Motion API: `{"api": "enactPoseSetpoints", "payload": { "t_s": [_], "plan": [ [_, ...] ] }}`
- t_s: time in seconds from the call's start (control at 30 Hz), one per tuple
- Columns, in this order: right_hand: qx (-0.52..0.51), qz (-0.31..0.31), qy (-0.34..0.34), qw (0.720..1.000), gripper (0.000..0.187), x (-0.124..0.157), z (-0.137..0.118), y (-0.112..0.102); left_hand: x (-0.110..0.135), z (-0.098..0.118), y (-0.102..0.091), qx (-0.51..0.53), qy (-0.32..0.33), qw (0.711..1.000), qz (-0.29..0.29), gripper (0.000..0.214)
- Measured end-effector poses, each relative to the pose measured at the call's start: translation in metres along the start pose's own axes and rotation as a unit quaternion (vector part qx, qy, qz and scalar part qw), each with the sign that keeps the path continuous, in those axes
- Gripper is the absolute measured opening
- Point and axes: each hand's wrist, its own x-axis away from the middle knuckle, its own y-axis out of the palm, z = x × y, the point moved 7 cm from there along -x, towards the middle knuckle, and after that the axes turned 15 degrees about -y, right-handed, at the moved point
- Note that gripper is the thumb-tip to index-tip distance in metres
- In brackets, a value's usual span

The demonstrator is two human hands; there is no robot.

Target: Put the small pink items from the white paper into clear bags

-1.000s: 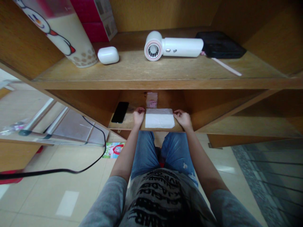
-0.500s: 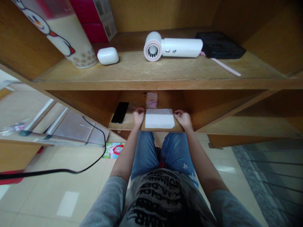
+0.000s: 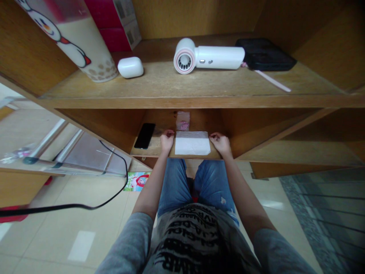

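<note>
A white sheet of paper [image 3: 192, 146], with a crease across its upper part, lies flat on the lower shelf in front of me. Just left of it my left hand [image 3: 167, 141] rests on the wood, fingers loosely curled in and nothing seen in them. On the paper's other side my right hand [image 3: 220, 144] rests in much the same way, its fingertips close to the edge. Both hands look slightly apart from the sheet. Behind the paper is a small clear bag of pink beads [image 3: 183, 123]. A black phone [image 3: 145, 136] lies left of my left hand.
The upper shelf [image 3: 199, 87] overhangs the hands. On it are a bubble tea cup [image 3: 94, 49], a white earbud case [image 3: 130, 67], a white handheld fan [image 3: 216, 58], a black case [image 3: 265, 54] and pink boxes [image 3: 115, 38]. A black cable [image 3: 85, 206] hangs at left.
</note>
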Motion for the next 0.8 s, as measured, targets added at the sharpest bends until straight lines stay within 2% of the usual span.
{"api": "enactPoseSetpoints", "payload": {
  "t_s": [0.8],
  "plan": [
    [-0.012,0.009,0.004,1.000,0.023,0.0009,0.0027,0.0004,-0.0013,-0.0029,0.0000,0.009,0.001,1.000,0.001,0.017]
  ]
}}
